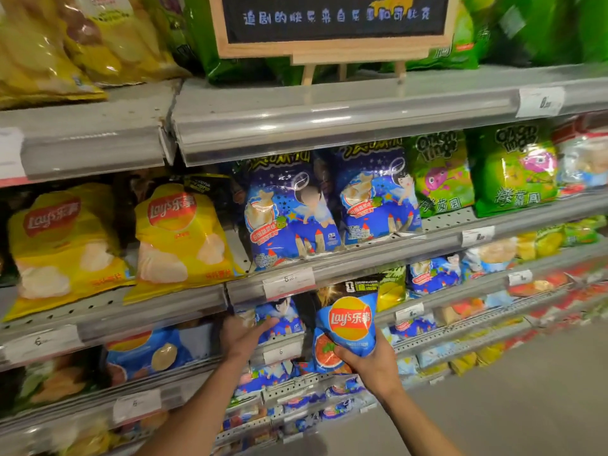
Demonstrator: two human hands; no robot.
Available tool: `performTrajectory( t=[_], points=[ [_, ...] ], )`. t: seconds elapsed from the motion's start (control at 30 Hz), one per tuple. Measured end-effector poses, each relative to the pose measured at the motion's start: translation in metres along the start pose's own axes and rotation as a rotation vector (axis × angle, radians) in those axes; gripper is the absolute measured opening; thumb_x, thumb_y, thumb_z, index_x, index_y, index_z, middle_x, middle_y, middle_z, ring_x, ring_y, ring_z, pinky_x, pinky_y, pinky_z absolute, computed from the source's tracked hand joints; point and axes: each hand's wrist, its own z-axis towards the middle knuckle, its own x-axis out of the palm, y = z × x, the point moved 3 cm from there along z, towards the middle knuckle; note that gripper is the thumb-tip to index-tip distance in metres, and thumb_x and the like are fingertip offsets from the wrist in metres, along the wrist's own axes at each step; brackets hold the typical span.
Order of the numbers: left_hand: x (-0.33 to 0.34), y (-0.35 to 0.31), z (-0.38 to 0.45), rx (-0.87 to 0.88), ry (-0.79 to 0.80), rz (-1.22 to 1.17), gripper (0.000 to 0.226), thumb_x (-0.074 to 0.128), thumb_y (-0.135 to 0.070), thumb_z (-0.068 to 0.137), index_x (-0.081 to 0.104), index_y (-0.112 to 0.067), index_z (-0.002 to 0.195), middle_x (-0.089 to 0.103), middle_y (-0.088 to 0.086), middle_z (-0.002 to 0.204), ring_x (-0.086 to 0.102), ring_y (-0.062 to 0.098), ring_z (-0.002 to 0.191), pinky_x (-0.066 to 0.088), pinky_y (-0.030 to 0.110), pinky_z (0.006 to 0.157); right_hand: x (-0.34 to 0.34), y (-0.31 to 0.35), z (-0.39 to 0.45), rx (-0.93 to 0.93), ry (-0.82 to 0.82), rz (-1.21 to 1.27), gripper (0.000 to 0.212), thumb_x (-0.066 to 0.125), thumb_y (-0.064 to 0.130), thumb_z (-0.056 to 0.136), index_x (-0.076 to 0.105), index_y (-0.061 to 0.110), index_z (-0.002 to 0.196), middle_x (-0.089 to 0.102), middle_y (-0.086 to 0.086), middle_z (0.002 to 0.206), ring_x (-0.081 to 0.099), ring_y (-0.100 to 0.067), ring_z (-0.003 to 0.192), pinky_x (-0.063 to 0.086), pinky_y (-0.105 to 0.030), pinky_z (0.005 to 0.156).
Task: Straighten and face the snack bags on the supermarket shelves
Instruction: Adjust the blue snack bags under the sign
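Note:
My right hand (368,363) grips the bottom of a blue Lay's bag (348,324) and holds it upright in front of the third shelf down. My left hand (241,337) rests on a small blue cartoon snack bag (279,319) standing on that same shelf, fingers laid over its lower left corner. Whether the left hand is gripping or only touching the bag is unclear. One shelf up stand two yellow Lay's bags (177,238) and two large blue cartoon bags (289,212), all facing out.
Green snack bags (513,172) fill the right of the upper middle shelf. A wooden-framed chalkboard sign (332,24) stands on the top shelf. Price-tag rails (286,284) run along each shelf edge. The grey aisle floor (526,390) lies at lower right.

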Motion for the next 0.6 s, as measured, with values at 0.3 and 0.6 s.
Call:
performTrajectory(
  t=[0.3,0.6],
  points=[
    [0.047,-0.025,-0.018,0.028,0.117,-0.046,0.042,0.095,-0.036,0.06,0.061,-0.011,0.066,0.063,-0.001,0.063,0.058,0.015,0.059,0.04,0.022,0.05,-0.052,-0.035,-0.027,0.073,-0.101,0.017,0.055,0.097,0.018,0.062,0.066,0.019,0.107,0.077,0.005,0.095,0.072,-0.001,0.081,0.055,-0.014,0.064],
    [0.076,-0.039,-0.029,0.017,0.154,-0.014,0.048,0.092,-0.036,0.066,0.059,-0.017,0.096,0.063,-0.003,0.092,0.062,0.019,0.084,0.044,0.024,0.07,-0.063,-0.04,-0.037,0.051,-0.084,-0.056,0.062,0.098,0.024,0.061,0.062,0.021,0.111,0.074,0.008,0.099,0.07,0.001,0.085,0.055,-0.013,0.067]
  ],
)
